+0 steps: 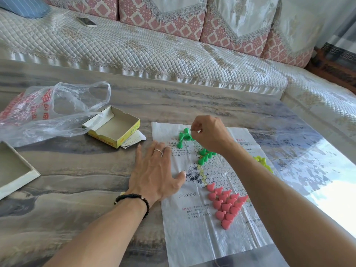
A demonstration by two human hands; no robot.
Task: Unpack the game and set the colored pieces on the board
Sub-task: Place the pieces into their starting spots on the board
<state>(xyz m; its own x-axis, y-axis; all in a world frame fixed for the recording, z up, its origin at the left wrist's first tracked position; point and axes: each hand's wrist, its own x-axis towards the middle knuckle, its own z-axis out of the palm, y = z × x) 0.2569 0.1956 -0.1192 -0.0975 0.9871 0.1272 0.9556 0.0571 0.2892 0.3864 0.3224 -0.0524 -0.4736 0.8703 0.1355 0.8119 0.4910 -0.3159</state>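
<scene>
Both forearms enter from the bottom edge; table [77,180] below them, grey marbled top, carries everything; sofa [154,53] with quilted cover runs behind it, phone [87,22] lying on the seat.

Board [202,228]: thin printed sheet, flat on the table, star of circles at its centre, text blocks at the margins; clear plastic bag [50,110] with red print lies crumpled at far left; open yellow-sided box [113,128] sits just beside the bag, partly under its handle; second tray-like lid [13,168] at the left edge.

Left hand [156,170]: palm down, fingers straight and spread wide, pressing the board's left margin; ring on one finger, dark bead bracelet at the wrist.

Right hand [210,133]: fingers curled, pinching a green piece [187,137] at the board's far point.

Pink pieces [226,205]: upright, packed in the near point of the star; green pieces [206,155] clustered loosely mid-board, some tipped; yellow-green pieces [264,162] at the right, partly hidden behind the right forearm.
</scene>
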